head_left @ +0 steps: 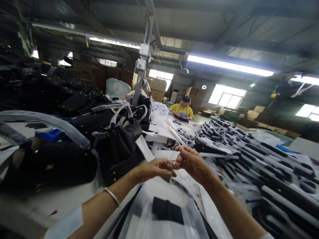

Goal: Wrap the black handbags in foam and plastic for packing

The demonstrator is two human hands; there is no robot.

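Both hands meet near the middle of the view, with a thin pale string [172,154] running between them. My left hand [157,168] is closed, its fingertips pinching the string, and the end of what it holds is partly hidden. My right hand [189,162] pinches the same string between thumb and forefinger, slightly higher. Just below the hands lies a clear plastic cover [139,212] over something pale, with a black folded piece [167,209] on or under it; I cannot tell which.
Black bags [54,162] with plastic-wrapped handles crowd the left. Long rows of black straps in white wrapping [261,156] cover the right. White card pieces [159,134] lie ahead. A co-worker in a yellow top [178,109] sits farther back, near a metal post [138,86].
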